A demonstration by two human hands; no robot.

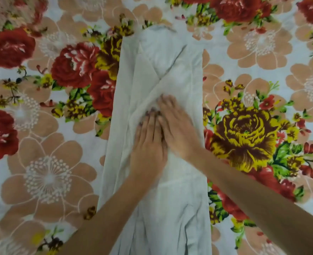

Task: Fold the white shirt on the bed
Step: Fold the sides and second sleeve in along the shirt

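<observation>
Right now I have both grips flat on the white shirt (163,70), which lies lengthwise down the middle of the bed (47,177). Its collar (159,27) points toward the far edge, and its lower end runs out of view at the near edge.

The left grip (148,144) and the right grip (177,129) sit side by side and touching. Their fingers are straight and close together, palms down, pinching nothing. They press where the 2 sleeves (152,83) cross over the body of the shirt. I judge that this is why they are placed there: both sides are turned in, so the shirt is 1 narrow strip, and the loose sleeve ends need pinning and smoothing so the crossing does not spring open.

The right grip is blurred, so I cannot tell exactly how its fingertips lie. The cloth is creased toward the near edge, and on soft bedding it could bunch under the palms.

By my reading the lengthwise folds are done and the crosswise fold, lower end up toward the collar, is not yet made. That calls for lifting the palms and taking the lower corners.
</observation>
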